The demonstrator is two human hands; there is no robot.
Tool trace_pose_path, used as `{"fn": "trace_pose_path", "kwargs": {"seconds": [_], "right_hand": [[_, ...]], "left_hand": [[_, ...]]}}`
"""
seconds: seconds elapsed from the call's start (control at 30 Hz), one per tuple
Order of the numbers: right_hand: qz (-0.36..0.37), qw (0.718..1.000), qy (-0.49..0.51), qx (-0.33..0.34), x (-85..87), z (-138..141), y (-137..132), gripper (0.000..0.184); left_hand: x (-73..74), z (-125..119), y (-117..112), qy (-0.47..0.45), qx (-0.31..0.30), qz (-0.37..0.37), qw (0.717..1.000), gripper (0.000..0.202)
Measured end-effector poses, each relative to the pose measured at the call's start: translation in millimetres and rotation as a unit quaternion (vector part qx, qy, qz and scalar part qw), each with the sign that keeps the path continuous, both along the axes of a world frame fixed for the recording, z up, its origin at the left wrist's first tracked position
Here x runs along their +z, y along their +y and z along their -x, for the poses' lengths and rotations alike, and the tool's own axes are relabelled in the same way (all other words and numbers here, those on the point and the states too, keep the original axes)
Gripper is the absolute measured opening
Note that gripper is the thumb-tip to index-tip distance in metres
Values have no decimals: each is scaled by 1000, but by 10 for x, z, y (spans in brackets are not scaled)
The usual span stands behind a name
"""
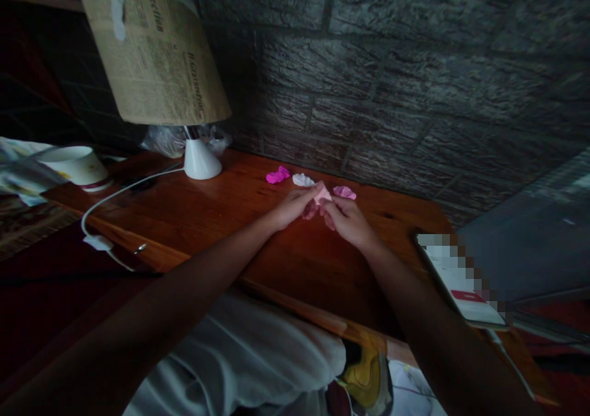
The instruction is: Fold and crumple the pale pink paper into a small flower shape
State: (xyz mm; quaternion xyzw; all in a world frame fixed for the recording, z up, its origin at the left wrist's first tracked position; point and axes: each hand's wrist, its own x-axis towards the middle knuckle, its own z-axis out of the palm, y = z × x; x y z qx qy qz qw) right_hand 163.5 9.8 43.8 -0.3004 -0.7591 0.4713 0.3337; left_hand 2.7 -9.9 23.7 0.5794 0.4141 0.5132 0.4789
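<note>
Above the wooden table, my left hand (295, 207) and my right hand (346, 218) meet with fingers closed on one small light-pink crumpled piece (324, 193). Whether it is cloth or soft paper I cannot tell, and my fingers hide part of it. Just behind my hands a row of similar crumpled pieces lies on the tabletop: a magenta one (278, 174) at the left, a white one (303, 180) close to my left hand, and a pink one (345, 192) just beyond my right hand.
A lamp with a newspaper-print shade (159, 53) stands on the wooden table (221, 219), its white cord (124, 187) crossing the left side. A paper cup (78, 167) is far left. At right lies a phone or tablet (461, 281). A brick wall (391, 96) rises behind.
</note>
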Motion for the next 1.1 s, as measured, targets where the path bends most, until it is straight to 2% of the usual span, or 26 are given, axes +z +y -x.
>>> {"fn": "trace_pose_path", "kwargs": {"seconds": [0.13,0.27,0.33,0.47,0.63,0.83,1.0,1.1], "right_hand": [[20,999,35,-31,-26,0,44,45],[47,998,25,-31,-81,2,63,64],[49,998,22,-34,-112,2,73,68],[62,998,27,-17,-168,-5,110,66],[74,997,25,26,-152,-18,116,60],[41,997,65,-4,-71,4,75,56],[30,998,43,16,-58,20,41,58],[38,998,40,5,-61,28,34,59]], "left_hand": [[19,4,-2,-41,-31,-9,999,43],[25,15,-25,-31,-33,-15,999,37],[31,15,-46,-27,-48,-8,998,36],[54,8,-86,-34,-83,-3,996,32],[37,-15,-81,-49,-85,15,995,30],[35,-52,-50,-103,-77,51,990,35],[23,-31,-47,-100,-67,49,992,44],[12,-24,-38,-100,-66,37,992,43]]}}
